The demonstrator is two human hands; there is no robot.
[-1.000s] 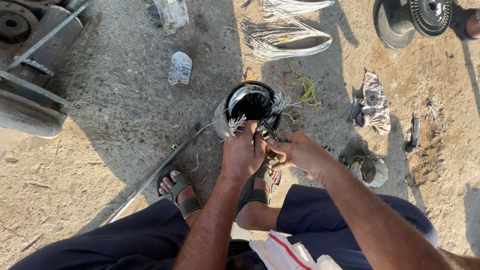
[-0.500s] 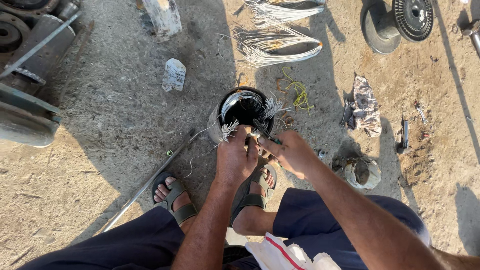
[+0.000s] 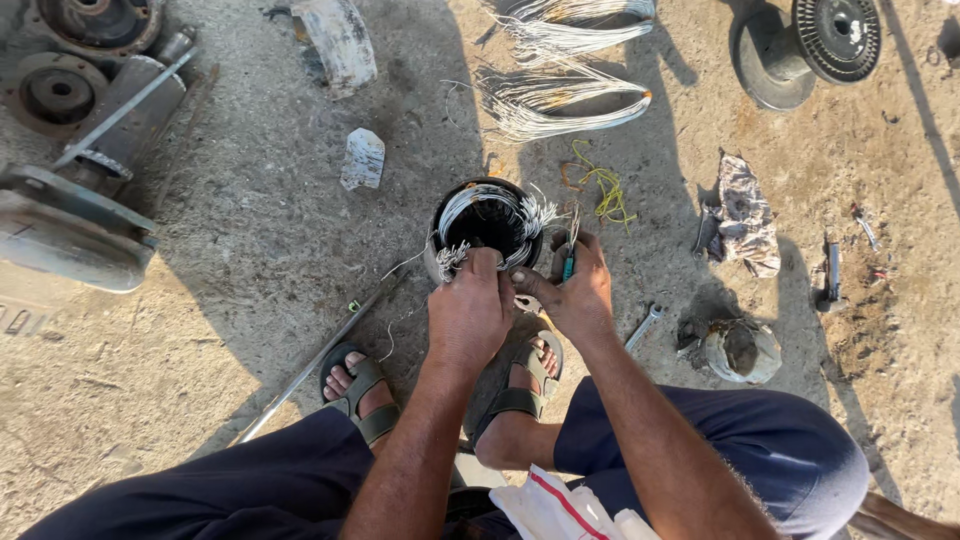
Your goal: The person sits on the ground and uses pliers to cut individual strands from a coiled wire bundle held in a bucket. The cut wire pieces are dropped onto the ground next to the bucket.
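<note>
Stator (image 3: 487, 222) – dark round shell, pale wire bundles fraying at rim | left hand (image 3: 468, 312) pinching wires | right hand (image 3: 577, 292) gripping teal-handled tool (image 3: 569, 250)

I see bare forearms ending in my left hand (image 3: 468, 320) and right hand (image 3: 578, 298), dark navy trousers (image 3: 760, 440) over both legs, and grey strapped sandals (image 3: 362, 392) on both feet.

ground (image 3: 250, 250): sandy dirt | on it: wire bundles (image 3: 560, 100), rag (image 3: 745, 215), spool (image 3: 810, 45), wrench (image 3: 643, 327)
</note>
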